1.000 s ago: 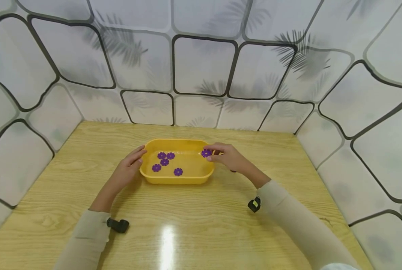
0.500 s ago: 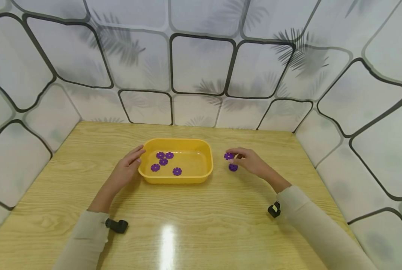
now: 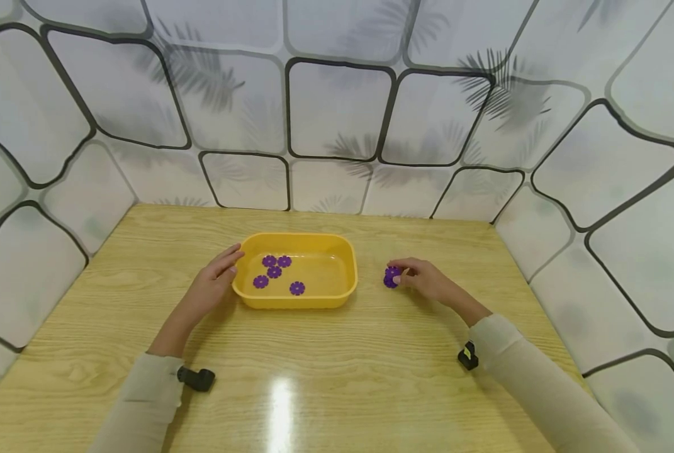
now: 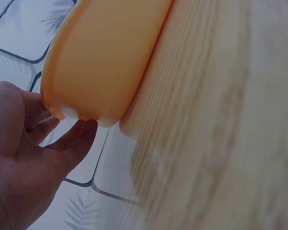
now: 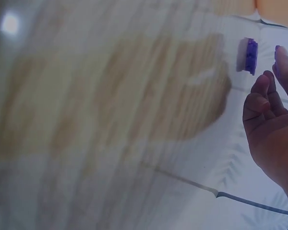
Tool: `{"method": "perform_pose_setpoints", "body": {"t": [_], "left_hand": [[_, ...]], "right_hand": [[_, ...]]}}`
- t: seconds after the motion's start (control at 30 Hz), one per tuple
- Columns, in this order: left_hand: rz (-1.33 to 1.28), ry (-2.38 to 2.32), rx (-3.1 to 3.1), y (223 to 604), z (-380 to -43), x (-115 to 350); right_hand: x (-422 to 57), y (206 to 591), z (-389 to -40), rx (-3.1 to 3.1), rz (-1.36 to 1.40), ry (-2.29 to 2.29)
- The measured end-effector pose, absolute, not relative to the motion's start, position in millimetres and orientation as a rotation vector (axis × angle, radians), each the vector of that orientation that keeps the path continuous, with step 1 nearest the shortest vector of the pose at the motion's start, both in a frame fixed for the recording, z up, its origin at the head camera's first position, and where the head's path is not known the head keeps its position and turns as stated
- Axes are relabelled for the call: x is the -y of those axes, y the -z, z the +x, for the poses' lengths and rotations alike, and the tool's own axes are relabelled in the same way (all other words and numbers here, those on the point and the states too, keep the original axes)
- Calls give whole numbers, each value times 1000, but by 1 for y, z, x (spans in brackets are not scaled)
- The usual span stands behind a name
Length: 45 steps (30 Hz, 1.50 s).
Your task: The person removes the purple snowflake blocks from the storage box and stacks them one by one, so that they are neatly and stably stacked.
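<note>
My left hand (image 3: 209, 289) rests its fingertips against the left end of a yellow plastic tray (image 3: 297, 302). In the left wrist view, thumb and fingers touch the tray's outer wall (image 4: 101, 62) near the rim. Several purple flower-shaped discs (image 3: 297, 288) lie flat inside the tray, mostly toward its left. To the right of the tray, my right hand (image 3: 427, 280) pinches a purple flower-shaped disc (image 3: 392, 272) between thumb and fingers. It is just above a short stack of purple discs (image 5: 250, 56) on the table; the right wrist view shows a gap between them.
The wooden table (image 3: 314, 365) has a light reflection near its front. A patterned white wall (image 3: 337, 107) with dark outlines and leaf prints encloses the back and both sides. A small black camera sits on each wrist.
My right hand has moved right from the tray's right end to the stack, then lowered slightly, carrying the pinched disc. The left hand and tray stay in place.
</note>
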<state>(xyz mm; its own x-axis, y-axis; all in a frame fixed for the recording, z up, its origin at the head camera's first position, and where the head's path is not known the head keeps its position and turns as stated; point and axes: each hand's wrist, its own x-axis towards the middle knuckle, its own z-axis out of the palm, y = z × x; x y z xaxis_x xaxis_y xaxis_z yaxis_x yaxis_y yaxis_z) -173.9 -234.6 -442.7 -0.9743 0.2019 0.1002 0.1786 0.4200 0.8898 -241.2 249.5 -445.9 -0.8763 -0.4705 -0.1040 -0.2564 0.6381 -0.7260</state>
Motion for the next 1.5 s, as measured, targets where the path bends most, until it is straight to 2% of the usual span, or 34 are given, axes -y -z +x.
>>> {"method": "perform_pose_setpoints", "body": {"t": [0.47, 1.5], "left_hand": [[363, -1634, -2604, 445, -175, 234], [365, -1602, -2656, 445, -174, 235]], "right_hand": [[-252, 460, -241, -2617, -604, 1002], [-250, 458, -241, -2623, -598, 924]]}}
